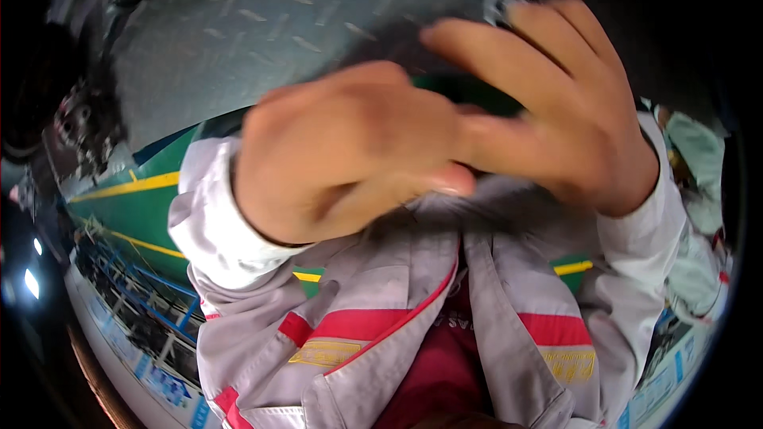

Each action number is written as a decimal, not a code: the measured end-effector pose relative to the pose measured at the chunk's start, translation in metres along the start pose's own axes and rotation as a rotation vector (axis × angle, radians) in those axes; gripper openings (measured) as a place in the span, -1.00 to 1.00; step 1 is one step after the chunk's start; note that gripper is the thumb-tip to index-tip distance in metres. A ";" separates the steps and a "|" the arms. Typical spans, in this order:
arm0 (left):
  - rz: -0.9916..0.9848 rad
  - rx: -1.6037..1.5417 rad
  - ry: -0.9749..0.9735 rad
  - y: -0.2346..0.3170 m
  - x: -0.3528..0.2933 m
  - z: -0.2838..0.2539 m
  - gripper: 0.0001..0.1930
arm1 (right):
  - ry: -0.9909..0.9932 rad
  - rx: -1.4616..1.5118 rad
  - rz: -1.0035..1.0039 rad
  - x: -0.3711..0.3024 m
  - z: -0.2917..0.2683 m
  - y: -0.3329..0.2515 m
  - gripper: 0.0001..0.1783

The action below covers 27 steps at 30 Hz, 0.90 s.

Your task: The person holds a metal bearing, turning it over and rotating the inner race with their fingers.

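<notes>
My left hand [342, 147] is raised in front of my jacket, its back showing and its fingers curled closed. Its thumb lies along the lower side, and whatever the fingers hold is hidden behind the hand. My right hand [556, 103] is beside it with fingers stretched forward and apart. The right thumb reaches across to the left hand and seems to touch it. Motion smears both hands. Just beyond the right fingertips, a small round metal part [499, 1] sits on the dark metal plate [294, 0]; those fingers partly cover it.
Dark machinery [83, 123] stands at the left. The green floor [131, 210] has yellow lines. A blue-framed rack [171, 302] is at the lower left. Another person's pale sleeve [695, 155] shows at the right edge.
</notes>
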<state>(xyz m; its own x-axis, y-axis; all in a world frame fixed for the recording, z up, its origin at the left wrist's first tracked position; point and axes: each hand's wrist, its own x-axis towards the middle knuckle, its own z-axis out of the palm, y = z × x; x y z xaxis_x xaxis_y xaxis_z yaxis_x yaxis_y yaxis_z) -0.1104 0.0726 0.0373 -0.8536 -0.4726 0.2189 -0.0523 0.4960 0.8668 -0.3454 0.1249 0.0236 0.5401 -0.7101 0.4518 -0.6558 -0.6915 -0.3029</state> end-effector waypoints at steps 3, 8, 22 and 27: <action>0.067 0.048 -0.011 -0.006 -0.012 -0.004 -0.58 | 0.028 0.039 0.029 0.004 0.005 0.006 -0.66; 0.021 -0.021 0.199 -0.012 -0.026 0.007 -0.54 | 0.061 0.034 0.094 -0.005 0.004 0.014 -0.63; -0.046 0.161 0.177 -0.022 -0.012 0.002 -0.62 | 0.072 0.066 0.148 -0.013 -0.003 0.029 -0.52; 0.064 0.407 0.088 -0.028 0.012 0.005 -0.85 | 0.044 0.079 0.156 -0.008 -0.022 0.037 -0.48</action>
<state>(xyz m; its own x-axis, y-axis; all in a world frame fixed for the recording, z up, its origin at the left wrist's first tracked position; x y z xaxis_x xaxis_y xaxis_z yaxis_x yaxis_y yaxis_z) -0.1217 0.0564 0.0131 -0.8153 -0.4830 0.3194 -0.2157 0.7652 0.6065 -0.3857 0.1076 0.0272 0.4104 -0.8040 0.4303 -0.6854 -0.5832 -0.4360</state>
